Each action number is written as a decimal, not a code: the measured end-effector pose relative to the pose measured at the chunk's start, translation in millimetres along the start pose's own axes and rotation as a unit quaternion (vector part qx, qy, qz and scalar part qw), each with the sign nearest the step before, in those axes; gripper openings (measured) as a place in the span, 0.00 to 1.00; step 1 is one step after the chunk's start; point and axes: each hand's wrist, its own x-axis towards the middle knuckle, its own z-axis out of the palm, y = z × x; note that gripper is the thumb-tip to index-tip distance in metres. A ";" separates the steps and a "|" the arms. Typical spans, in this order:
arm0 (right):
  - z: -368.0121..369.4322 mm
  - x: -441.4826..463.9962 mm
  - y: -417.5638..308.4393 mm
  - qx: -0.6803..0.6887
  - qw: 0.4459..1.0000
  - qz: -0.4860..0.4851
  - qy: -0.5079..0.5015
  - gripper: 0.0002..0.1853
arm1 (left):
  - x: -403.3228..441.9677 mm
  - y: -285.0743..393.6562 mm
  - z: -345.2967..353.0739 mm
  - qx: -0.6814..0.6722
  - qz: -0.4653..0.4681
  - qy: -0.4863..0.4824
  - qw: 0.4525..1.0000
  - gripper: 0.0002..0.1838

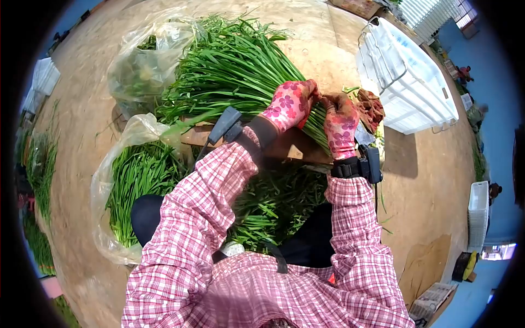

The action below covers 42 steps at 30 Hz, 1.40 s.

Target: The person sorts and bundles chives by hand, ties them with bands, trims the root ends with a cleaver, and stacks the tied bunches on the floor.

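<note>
A large bunch of long, flat green leaves like garlic chives (235, 71) lies across a low stand, its stem ends pointing toward my right hand. My left hand (287, 105), in a pink flowered glove, rests over the stems with its fingers closed at their far side. Close by, my right hand (342, 123), in a matching soiled glove, has its fingers pinched together near the left fingertips. Whatever lies between the fingers is too small to make out. A crumpled brown-red cloth (371, 109) sits just right of my right hand.
A white plastic crate (410, 82) stands at the right. Clear plastic bags (139, 82) are at the left, and an open bag holds more greens (142, 180). Loose leaves (273, 202) lie between my knees. Another white crate (478, 213) stands farther right.
</note>
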 end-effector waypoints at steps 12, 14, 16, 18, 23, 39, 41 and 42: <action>-4.1 -5.5 -9.5 0.085 0.996 0.025 -0.015 0.03 | 5.0 -11.8 13.5 0.042 0.054 0.059 0.996 0.04; -9.7 -1.0 -22.8 0.079 0.994 0.056 -0.041 0.02 | 5.8 -13.8 14.9 0.050 0.052 0.060 0.996 0.04; -10.4 1.3 -26.2 0.097 0.992 0.067 -0.046 0.03 | 5.6 -13.0 15.5 0.057 0.042 0.053 0.996 0.05; -11.4 4.2 -31.6 0.127 0.985 0.103 -0.059 0.03 | 5.7 -12.0 14.2 0.052 0.052 0.064 0.995 0.05; -8.7 -2.4 -29.7 0.072 0.996 0.038 -0.042 0.03 | 13.9 -7.5 3.7 0.022 0.011 -0.006 1.000 0.06; -4.9 -8.6 -19.6 -0.101 0.973 -0.204 -0.025 0.07 | 33.6 15.4 -16.8 0.008 -0.140 -0.098 0.985 0.14; -6.4 -8.1 -20.0 -0.103 0.973 -0.203 -0.035 0.07 | 34.4 10.4 -15.9 -0.041 -0.164 -0.101 0.981 0.15; -6.8 -7.3 -20.1 -0.103 0.973 -0.203 -0.041 0.06 | 33.6 7.8 -15.4 -0.070 -0.159 -0.100 0.980 0.14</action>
